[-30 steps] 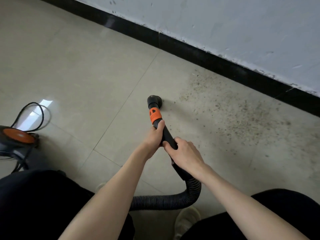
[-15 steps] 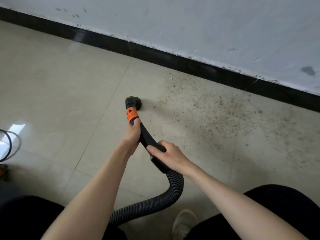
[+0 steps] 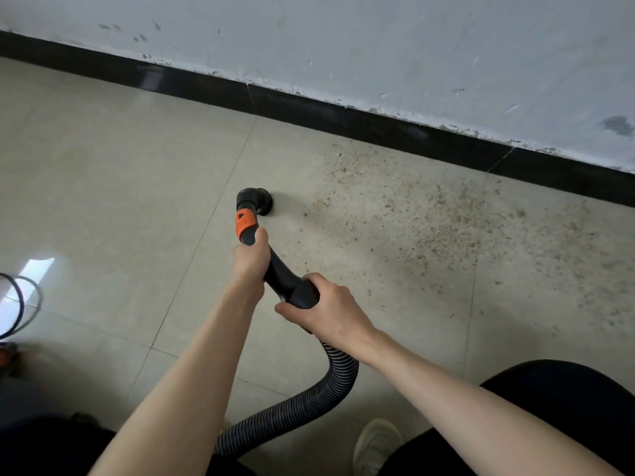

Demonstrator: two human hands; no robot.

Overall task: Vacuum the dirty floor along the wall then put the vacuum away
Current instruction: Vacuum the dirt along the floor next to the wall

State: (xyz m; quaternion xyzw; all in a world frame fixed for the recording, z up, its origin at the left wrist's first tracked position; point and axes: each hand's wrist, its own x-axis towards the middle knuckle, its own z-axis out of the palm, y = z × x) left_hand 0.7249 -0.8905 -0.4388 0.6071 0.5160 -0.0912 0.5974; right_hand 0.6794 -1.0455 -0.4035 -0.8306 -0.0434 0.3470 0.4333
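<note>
Gripping the black vacuum wand (image 3: 275,266) just behind its orange collar (image 3: 245,222), the left hand (image 3: 250,257) curls around it, while the right hand (image 3: 328,309) wraps the thick end of the wand where the ribbed hose (image 3: 309,403) joins. Ahead of the collar, the round nozzle (image 3: 259,200) sits on the tiled floor (image 3: 103,187), with brown dirt (image 3: 443,228) spread beyond the nozzle toward the black skirting (image 3: 343,115).

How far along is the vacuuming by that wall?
Done: the tile left of the nozzle looks free of grit. In hand: the left hand and right hand grip the vacuum handle, nozzle at the edge of the dirt patch. Left: that whole patch, then putting the vacuum away.
</note>
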